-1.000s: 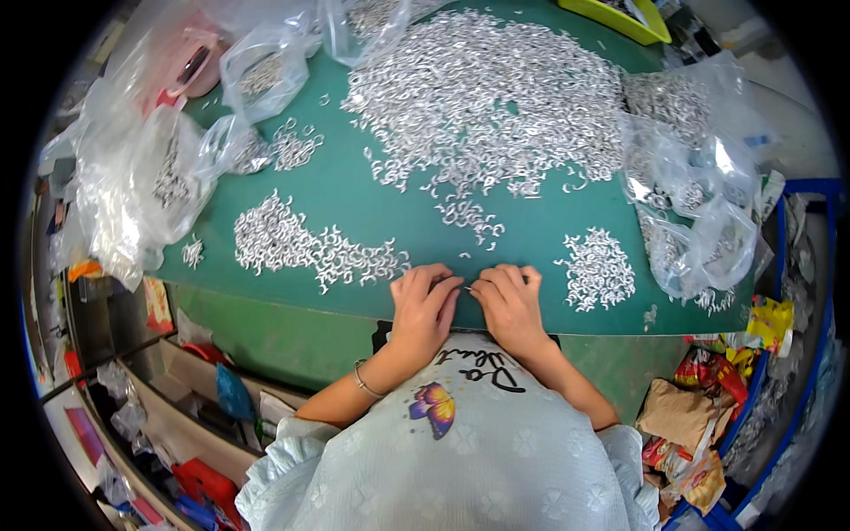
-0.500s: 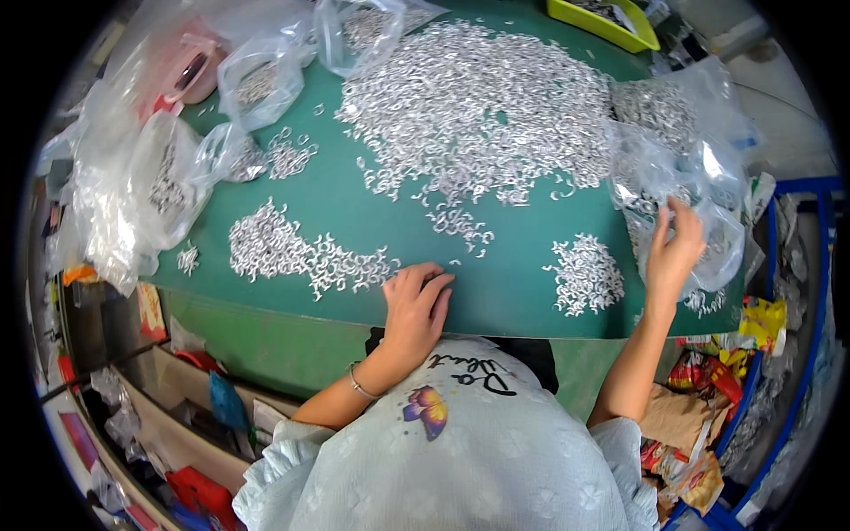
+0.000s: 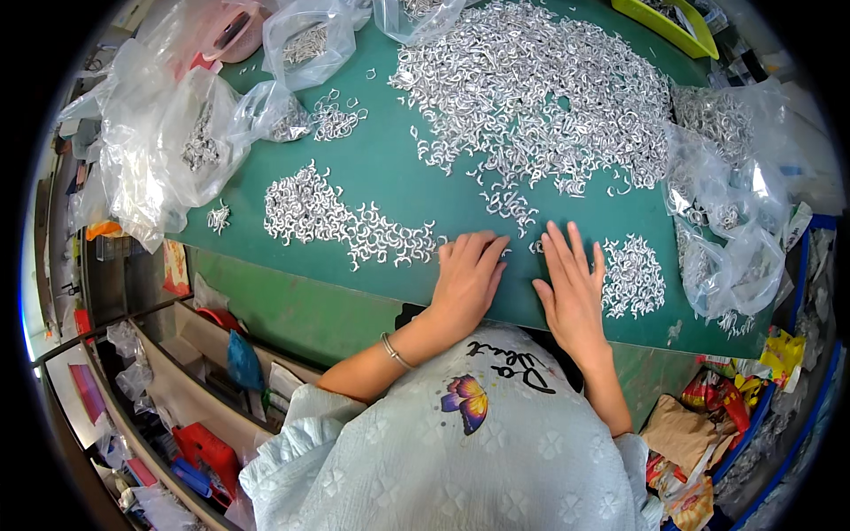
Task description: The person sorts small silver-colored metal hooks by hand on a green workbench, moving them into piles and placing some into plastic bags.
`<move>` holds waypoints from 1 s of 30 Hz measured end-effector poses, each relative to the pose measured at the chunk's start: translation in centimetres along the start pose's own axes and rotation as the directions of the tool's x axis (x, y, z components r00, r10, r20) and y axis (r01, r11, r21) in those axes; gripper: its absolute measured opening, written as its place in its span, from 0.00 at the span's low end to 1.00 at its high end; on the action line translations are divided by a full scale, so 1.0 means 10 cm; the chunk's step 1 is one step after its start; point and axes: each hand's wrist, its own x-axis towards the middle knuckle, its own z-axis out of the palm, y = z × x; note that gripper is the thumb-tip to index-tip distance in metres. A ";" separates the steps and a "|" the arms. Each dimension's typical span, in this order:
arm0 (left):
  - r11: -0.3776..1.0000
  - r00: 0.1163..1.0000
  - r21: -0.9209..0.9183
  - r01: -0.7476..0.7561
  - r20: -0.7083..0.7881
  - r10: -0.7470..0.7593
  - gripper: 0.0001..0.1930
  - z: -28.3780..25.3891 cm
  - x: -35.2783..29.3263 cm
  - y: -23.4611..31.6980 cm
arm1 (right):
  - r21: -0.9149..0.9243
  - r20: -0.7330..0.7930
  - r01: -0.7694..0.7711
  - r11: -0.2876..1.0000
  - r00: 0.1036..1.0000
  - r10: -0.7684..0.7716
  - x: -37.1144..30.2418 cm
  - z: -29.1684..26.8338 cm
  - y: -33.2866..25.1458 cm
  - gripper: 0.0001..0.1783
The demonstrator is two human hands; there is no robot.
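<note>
My left hand point(image 3: 467, 276) rests on the green table near its front edge, fingers bent and a little apart. Its fingertips are beside the right end of a long pile of small silver crescent-shaped metal pieces point(image 3: 305, 208). My right hand point(image 3: 574, 292) lies open, palm down, its fingers stretched out over the table. One loose silver piece point(image 3: 536, 248) shows by its fingertips. Just right of that hand is a smaller pile of the same pieces point(image 3: 633, 279). A very large heap point(image 3: 549, 88) spreads across the far part of the table.
Clear plastic bags of metal pieces stand at the left point(image 3: 168, 150) and right point(image 3: 735, 239). At the far left is a pink container point(image 3: 232, 31), at the far right a yellow-green tray point(image 3: 677, 26). Below the table are drawers point(image 3: 186, 372) and colourful packets point(image 3: 708, 398).
My right hand has left the clear bag at the right and come down beside my left hand, fingers spread. The left hand stays by the long pile. The view has shifted slightly.
</note>
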 end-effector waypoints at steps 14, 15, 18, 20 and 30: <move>0.941 0.999 -0.336 0.044 0.025 -0.038 0.19 0.02 -0.03 0.03 | 0.113 -0.041 -0.088 0.990 0.995 0.093 -0.29 0.08 0.06 0.27; 0.955 1.000 -0.296 0.029 -0.001 -0.031 0.19 0.01 -0.03 0.02 | 0.120 -0.089 -0.106 0.987 0.989 0.118 -0.30 0.08 0.07 0.27; 0.981 0.989 -0.167 -0.100 0.091 0.116 0.19 0.02 0.08 0.06 | 0.057 -0.007 -0.086 0.995 0.996 0.087 -0.31 0.10 0.00 0.27; 0.988 0.978 -0.064 -0.143 0.142 0.151 0.19 0.01 0.08 0.07 | 0.048 0.014 -0.112 0.993 0.994 0.111 -0.33 0.09 -0.02 0.26; 0.990 0.995 -0.132 -0.057 0.073 0.067 0.18 -0.03 0.03 0.09 | -0.003 -0.024 -0.092 0.996 0.996 0.092 -0.43 0.18 -0.01 0.30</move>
